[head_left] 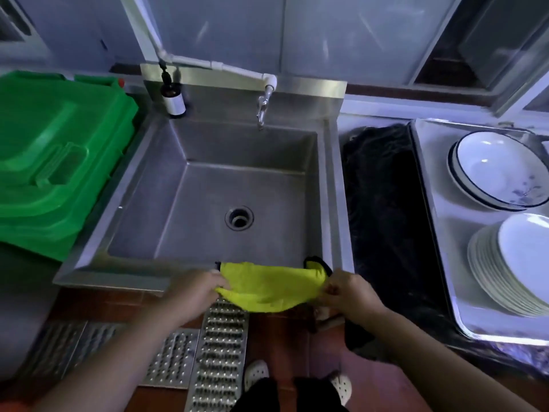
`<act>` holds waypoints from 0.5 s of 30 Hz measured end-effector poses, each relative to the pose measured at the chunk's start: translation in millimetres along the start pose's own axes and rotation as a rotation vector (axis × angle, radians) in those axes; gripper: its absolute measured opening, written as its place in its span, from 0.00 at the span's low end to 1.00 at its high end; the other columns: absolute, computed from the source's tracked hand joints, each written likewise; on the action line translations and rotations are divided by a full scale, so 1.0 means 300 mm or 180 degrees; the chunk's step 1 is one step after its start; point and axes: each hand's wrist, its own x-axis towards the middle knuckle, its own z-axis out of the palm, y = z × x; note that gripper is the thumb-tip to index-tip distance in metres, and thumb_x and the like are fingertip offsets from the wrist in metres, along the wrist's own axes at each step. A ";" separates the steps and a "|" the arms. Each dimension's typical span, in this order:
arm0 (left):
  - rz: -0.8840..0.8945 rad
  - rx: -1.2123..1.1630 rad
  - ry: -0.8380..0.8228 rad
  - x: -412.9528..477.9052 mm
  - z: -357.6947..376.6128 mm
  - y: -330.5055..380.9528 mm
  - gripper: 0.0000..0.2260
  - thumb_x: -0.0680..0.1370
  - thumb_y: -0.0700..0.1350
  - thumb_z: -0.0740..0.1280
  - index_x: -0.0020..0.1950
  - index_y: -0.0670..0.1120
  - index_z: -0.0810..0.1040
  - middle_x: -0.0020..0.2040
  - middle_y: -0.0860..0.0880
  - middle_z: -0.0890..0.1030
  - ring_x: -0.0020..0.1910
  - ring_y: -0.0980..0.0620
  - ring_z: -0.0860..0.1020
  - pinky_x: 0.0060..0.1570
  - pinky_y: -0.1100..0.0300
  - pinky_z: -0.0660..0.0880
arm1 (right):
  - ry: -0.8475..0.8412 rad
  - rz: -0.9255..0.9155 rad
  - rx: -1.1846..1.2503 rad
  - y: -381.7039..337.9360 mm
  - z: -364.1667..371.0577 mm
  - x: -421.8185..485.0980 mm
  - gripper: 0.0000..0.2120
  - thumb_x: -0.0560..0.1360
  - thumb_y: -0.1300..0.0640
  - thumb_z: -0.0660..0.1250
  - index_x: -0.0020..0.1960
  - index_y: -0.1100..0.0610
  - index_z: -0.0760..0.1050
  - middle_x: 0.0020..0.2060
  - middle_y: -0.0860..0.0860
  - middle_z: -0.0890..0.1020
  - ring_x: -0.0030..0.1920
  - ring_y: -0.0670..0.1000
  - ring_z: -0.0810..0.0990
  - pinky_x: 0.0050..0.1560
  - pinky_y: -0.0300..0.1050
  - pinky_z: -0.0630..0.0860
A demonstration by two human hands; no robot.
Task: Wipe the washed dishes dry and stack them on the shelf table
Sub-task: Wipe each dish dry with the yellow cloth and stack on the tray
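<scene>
A yellow cloth [269, 286] with a black edge hangs stretched over the front rim of the steel sink [118, 278]. My left hand [194, 288] pinches its left end and my right hand [349, 292] pinches its right end. At the right, a metal tray [445, 227] holds a stack of white bowls with dark rims [496, 171] at the back. A tilted stack of white plates [511, 269] leans in the tray's near part.
The sink basin holds nothing; its drain [239, 218] and tap [263, 110] are in view, with a small bottle [173, 99] at the back left. Green plastic bins [53, 162] stand at the left. A black mat [386, 221] lies between sink and tray. Floor grates [217, 358] lie below.
</scene>
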 end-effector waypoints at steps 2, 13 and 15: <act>0.0123 0.0215 -0.0132 -0.031 0.044 -0.013 0.15 0.74 0.38 0.69 0.57 0.52 0.83 0.58 0.55 0.81 0.56 0.53 0.79 0.52 0.64 0.70 | -0.0103 0.0036 -0.0048 0.012 0.053 -0.019 0.08 0.72 0.53 0.73 0.49 0.56 0.82 0.41 0.45 0.75 0.46 0.48 0.78 0.45 0.43 0.72; 0.0180 0.0740 -0.0107 0.014 -0.003 0.052 0.16 0.78 0.56 0.64 0.63 0.55 0.78 0.62 0.55 0.78 0.61 0.52 0.74 0.55 0.60 0.68 | 0.0452 0.0115 -0.0109 0.021 0.032 -0.065 0.07 0.76 0.57 0.67 0.42 0.56 0.82 0.40 0.49 0.80 0.40 0.49 0.77 0.41 0.46 0.73; 0.0350 0.0804 -0.0065 0.055 -0.019 0.121 0.15 0.79 0.55 0.62 0.64 0.54 0.77 0.62 0.54 0.78 0.62 0.51 0.74 0.56 0.60 0.68 | 0.0678 0.0230 -0.0215 0.026 0.005 -0.093 0.08 0.75 0.58 0.67 0.38 0.55 0.79 0.36 0.48 0.77 0.37 0.50 0.76 0.37 0.48 0.71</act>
